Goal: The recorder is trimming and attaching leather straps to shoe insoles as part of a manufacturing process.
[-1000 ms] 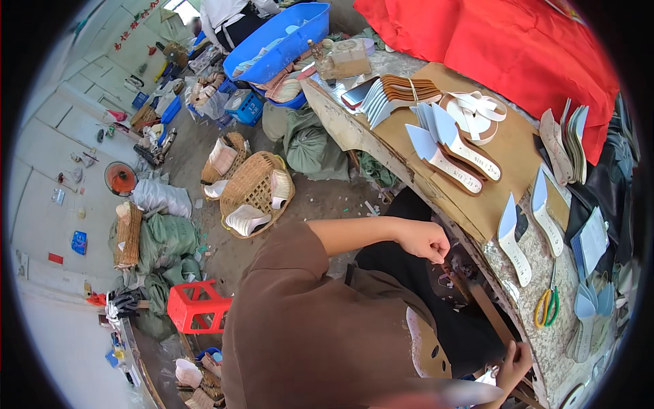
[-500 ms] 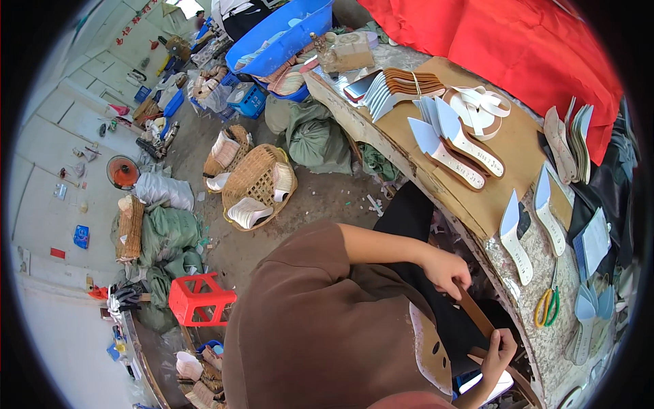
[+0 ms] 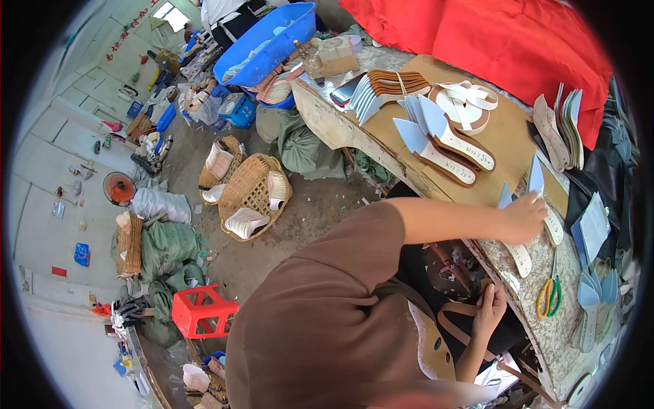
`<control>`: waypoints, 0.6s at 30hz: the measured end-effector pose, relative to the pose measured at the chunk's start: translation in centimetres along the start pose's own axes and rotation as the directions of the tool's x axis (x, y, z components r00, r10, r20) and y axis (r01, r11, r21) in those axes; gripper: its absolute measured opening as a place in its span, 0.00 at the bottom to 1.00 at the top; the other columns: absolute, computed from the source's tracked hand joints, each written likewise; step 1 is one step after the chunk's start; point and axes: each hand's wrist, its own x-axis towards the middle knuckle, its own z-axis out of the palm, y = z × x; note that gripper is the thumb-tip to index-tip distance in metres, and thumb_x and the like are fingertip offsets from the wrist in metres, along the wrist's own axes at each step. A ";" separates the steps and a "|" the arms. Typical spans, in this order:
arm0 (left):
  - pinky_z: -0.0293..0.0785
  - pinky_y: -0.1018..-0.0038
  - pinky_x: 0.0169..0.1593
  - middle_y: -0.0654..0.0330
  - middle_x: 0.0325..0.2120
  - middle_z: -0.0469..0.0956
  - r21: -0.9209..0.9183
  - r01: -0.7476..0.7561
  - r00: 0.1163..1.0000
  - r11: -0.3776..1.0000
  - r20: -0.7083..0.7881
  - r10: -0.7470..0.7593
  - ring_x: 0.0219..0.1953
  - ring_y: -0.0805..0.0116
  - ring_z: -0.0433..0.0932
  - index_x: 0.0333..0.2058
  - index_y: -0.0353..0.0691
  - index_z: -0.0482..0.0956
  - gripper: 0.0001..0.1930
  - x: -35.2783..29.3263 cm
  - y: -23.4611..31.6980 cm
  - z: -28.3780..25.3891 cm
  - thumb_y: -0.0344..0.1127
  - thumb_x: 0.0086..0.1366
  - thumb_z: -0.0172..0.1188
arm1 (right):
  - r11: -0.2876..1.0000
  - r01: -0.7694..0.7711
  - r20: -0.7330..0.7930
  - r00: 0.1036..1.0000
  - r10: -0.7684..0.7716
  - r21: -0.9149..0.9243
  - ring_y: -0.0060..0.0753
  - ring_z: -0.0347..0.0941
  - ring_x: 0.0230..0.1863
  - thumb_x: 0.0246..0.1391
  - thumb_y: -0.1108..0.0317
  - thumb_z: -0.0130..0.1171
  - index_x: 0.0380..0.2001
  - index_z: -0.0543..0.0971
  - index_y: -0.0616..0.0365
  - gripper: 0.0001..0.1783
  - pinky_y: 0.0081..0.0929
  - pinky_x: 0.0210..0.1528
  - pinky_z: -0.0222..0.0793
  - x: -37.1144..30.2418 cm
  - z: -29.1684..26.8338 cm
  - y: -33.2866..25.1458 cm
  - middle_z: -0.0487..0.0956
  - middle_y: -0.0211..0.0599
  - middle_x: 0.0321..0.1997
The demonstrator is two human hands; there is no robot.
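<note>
At centre right, left hand point(image 3: 523, 219) covers part of white-and-blue curved insoles point(image 3: 519, 262) on the table point(image 3: 528, 334); its grip I cannot tell. Below, right hand point(image 3: 490, 310) pinches a flat brown strip point(image 3: 455, 308).

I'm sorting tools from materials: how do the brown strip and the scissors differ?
The brown strip is held in the right hand; the scissors lie on the worktable. The strip curves; the scissors' blades look straight. The strip is brown; the scissors' handles are yellow and green.

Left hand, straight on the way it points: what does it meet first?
Probably the white, blue-tipped insole that the left hand partly covers, at its right; depth is unclear, so it may already touch.
</note>
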 end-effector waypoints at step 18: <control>0.73 0.58 0.31 0.54 0.27 0.79 -0.245 0.517 0.828 0.820 0.386 -0.406 0.31 0.53 0.80 0.33 0.38 0.75 0.12 -3.5 -1.5 -3.9 0.28 0.46 0.63 | 0.992 0.098 -0.073 0.992 -0.103 -0.078 0.15 0.66 0.23 0.65 0.72 0.51 0.41 0.73 0.62 0.06 0.13 0.24 0.63 3.9 -3.0 -6.0 0.74 0.31 0.33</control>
